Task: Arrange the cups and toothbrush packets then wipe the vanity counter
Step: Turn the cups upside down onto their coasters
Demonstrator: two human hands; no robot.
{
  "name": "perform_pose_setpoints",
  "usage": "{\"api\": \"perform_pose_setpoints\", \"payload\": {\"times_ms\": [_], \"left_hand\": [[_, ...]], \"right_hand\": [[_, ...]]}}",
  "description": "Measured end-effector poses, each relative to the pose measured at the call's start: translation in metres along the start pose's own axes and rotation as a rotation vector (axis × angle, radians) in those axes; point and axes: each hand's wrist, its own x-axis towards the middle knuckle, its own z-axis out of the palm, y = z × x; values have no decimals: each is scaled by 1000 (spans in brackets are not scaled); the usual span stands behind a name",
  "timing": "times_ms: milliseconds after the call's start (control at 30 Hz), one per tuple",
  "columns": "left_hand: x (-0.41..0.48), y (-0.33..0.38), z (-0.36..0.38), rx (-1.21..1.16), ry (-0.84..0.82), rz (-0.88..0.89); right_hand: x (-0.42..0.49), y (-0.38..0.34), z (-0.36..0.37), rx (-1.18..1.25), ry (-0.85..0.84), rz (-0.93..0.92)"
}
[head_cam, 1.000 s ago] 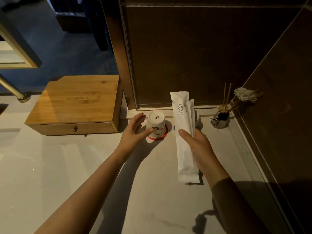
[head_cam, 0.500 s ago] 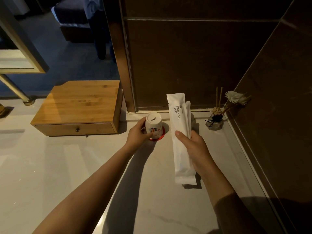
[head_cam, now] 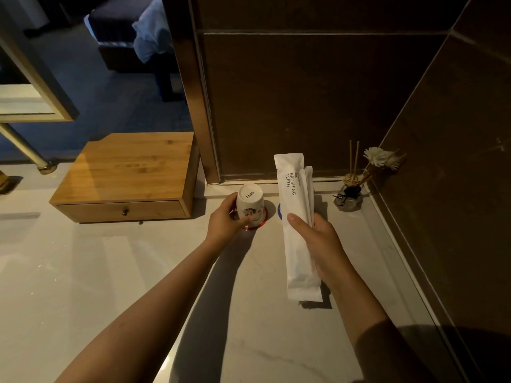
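My left hand (head_cam: 224, 222) has closed around the upturned cup (head_cam: 249, 203), fingers wrapped on its wall, where before it only reached. The cup sits mouth-down on a red coaster (head_cam: 258, 223) at the back of the desk (head_cam: 83, 272). My right hand (head_cam: 320, 244) pinches 2 white toothbrush packets (head_cam: 297, 217) upright. A reed diffuser jar (head_cam: 347, 199) holds sticks.

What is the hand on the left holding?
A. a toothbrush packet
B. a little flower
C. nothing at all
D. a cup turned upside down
D: the left hand wraps around the white cup, whose flat bottom faces up, while the packets are in the right hand.
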Motion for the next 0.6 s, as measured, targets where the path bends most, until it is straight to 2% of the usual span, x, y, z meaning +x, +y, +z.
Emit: {"api": "perform_pose_setpoints", "payload": {"times_ms": [100, 233, 267, 367, 433, 600], "left_hand": [[-4, 3, -4, -7, 12, -32], [-30, 9, -16, -231, 261, -143], [-39, 12, -19, -306, 276, -170], [-67, 24, -21, -536, 119, -206], [-81, 29, -22, -594, 15, -200], [-92, 31, -35, -715, 87, -320]], "right_hand": [[-2, -1, -1, 3, -15, -11], [-9, -2, 3, -9, -56, -50], [-10, -2, 6, -17, -81, -69], [-15, -7, 24, -105, -146, -126], [-18, -9, 39, -191, -193, -179], [-26, -6, 62, -377, -372, -280]]}}
